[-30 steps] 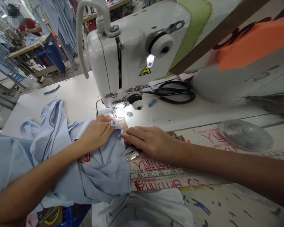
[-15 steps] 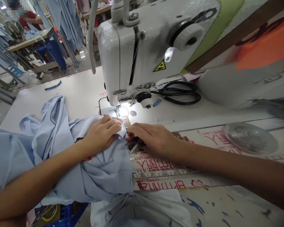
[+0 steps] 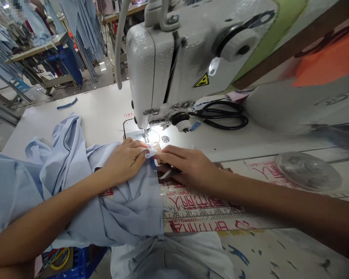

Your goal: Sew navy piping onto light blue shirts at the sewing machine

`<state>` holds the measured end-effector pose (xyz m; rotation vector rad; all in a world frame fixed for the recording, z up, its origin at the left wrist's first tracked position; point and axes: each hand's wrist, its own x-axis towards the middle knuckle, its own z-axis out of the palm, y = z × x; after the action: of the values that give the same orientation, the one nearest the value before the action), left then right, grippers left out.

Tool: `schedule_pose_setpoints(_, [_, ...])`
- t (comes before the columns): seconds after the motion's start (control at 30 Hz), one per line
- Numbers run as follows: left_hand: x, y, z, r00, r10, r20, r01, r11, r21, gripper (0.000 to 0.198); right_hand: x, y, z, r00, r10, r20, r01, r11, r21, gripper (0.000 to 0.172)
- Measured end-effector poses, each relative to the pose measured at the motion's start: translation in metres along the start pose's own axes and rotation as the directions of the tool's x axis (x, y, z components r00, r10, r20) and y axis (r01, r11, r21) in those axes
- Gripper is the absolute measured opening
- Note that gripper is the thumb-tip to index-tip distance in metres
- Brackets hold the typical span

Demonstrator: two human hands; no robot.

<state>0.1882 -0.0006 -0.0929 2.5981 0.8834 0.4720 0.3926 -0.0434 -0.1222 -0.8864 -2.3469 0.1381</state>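
Light blue cloth (image 3: 133, 217) lies in loose folds over the left front of the table, its edge lifted near the needle area (image 3: 147, 135) of a white sewing machine (image 3: 145, 66). My left hand (image 3: 127, 159) rests on the cloth, fingers closed on its turned-up edge. My right hand (image 3: 192, 164) meets it from the right, with thumb and forefinger pinching the same edge. Small metal thread snips (image 3: 169, 173) are tucked in my right palm, blades pointing left; their handles are hidden by the fingers.
Black-handled scissors (image 3: 225, 115) lie behind, right of the needle. A clear round dish (image 3: 308, 170) sits at the right. A printed ruler strip (image 3: 203, 213) runs along the front edge. A blue scrap (image 3: 67, 103) lies at the back left. Garments hang beyond.
The cloth edge is now folded up between both hands' fingertips. The snips' blades have swung closer together in my right hand. The view has shifted slightly left.
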Motion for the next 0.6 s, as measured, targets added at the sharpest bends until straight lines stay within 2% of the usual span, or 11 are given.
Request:
schedule_pose_setpoints(0.17, [0.000, 0.000, 0.000, 0.999, 0.043, 0.021, -0.044, 0.996, 0.080, 0.031, 0.004, -0.003, 0.004, 0.995, -0.097, 0.020, 0.098, 0.991, -0.095, 0.023])
schedule_pose_setpoints(0.3, [-0.009, 0.002, 0.001, 0.986, 0.136, 0.093, -0.156, 0.956, 0.250, 0.027, 0.000, -0.002, -0.001, 0.975, -0.179, 0.135, 0.197, 0.972, -0.129, 0.020])
schedule_pose_setpoints(0.4, [-0.017, 0.004, 0.002, 0.972, 0.186, 0.142, -0.226, 0.905, 0.361, 0.031, -0.004, 0.004, -0.009, 0.983, -0.118, 0.138, 0.138, 0.980, -0.141, 0.022])
schedule_pose_setpoints(0.47, [-0.021, 0.006, 0.002, 0.969, 0.193, 0.152, -0.239, 0.882, 0.407, 0.033, -0.004, 0.009, -0.012, 0.990, -0.070, 0.121, 0.093, 0.977, -0.190, 0.031])
schedule_pose_setpoints(0.53, [-0.022, 0.005, 0.002, 0.968, 0.195, 0.157, -0.245, 0.869, 0.430, 0.035, 0.000, 0.015, -0.013, 0.985, -0.045, 0.168, 0.089, 0.961, -0.261, 0.042])
schedule_pose_setpoints(0.6, [-0.023, 0.004, 0.002, 0.963, 0.223, 0.154, -0.269, 0.861, 0.432, 0.036, 0.004, 0.019, -0.014, 0.974, -0.029, 0.224, 0.098, 0.948, -0.304, 0.046])
